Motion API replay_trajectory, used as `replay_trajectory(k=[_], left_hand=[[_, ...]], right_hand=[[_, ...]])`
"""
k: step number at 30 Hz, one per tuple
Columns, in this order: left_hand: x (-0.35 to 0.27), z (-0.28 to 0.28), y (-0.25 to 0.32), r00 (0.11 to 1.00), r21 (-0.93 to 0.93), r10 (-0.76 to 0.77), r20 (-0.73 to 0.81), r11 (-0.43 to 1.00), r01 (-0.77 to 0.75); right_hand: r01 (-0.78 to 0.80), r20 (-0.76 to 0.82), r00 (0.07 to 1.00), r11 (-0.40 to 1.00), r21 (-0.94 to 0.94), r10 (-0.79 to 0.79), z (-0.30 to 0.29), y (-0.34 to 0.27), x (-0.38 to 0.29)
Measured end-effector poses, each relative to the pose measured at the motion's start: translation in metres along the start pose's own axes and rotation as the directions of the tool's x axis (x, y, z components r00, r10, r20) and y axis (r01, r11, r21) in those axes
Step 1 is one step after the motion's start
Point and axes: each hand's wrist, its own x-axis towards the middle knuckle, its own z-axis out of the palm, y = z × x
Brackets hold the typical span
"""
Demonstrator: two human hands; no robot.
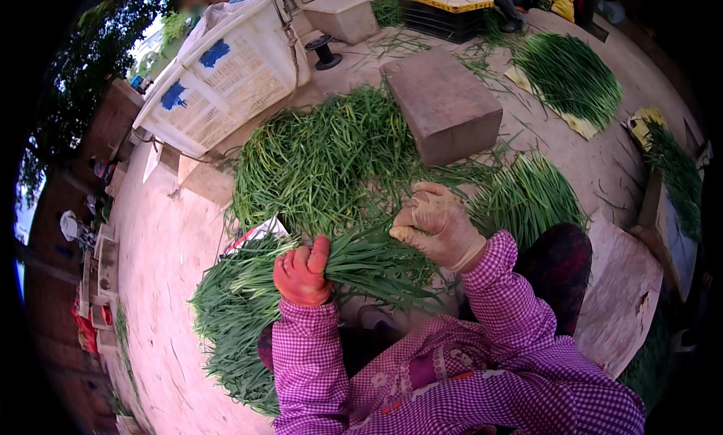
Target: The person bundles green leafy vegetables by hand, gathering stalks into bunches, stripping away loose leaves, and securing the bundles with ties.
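Observation:
My left hand [304, 271], in a red-orange glove, is closed around a bunch of long green leaves, likely garlic chives [373, 262]. The bunch lies nearly level, its leaf ends fanning out to the right. My right hand [440, 226], in a pale thin glove, has its fingers curled beside the upper edge of the bunch; whether a leaf is pinched there cannot be made out. Below and left of my left hand rests a neat pile of chives [237, 322]. A loose, tangled heap of leaves [322, 164] spreads on the ground beyond both hands.
A brown block [443, 104] stands behind the heap, with another chive pile [531, 198] right of my right hand. A large white plastic crate [226, 73] leans at upper left. Farther off are a black spool [323, 52], a black crate [440, 22] and chives on a sack [570, 79].

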Motion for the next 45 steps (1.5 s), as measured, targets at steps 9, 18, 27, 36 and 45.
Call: replay_trajectory(k=[9, 18, 27, 36, 45], left_hand=[[-0.003, 0.0, 0.001, 0.999, -0.029, 0.032, 0.006, 0.999, -0.032], [-0.004, 0.003, -0.001, 0.999, -0.006, 0.025, -0.043, 1.0, -0.025], [-0.003, 0.0, 0.0, 1.0, -0.008, -0.005, 0.009, 1.0, 0.005], [0.0, 0.002, -0.004, 0.997, 0.004, -0.077, -0.01, 0.997, 0.077], [-0.002, 0.003, -0.005, 0.996, -0.013, -0.085, 0.011, 0.996, 0.085]], right_hand=[[-0.171, -0.272, 0.843, 0.711, 0.682, 0.464, -0.026, 0.012, 0.001], [-0.331, 0.261, 0.922, 0.932, 0.144, 0.287, -0.013, 0.018, -0.008], [-0.169, -0.2, 0.839, 0.591, 0.789, 0.507, -0.024, 0.023, -0.005], [-0.378, 0.363, 0.895, 0.871, 0.313, 0.258, -0.034, 0.01, -0.012], [-0.346, 0.234, 0.934, 0.508, 0.789, 0.271, 0.005, 0.003, -0.014]])
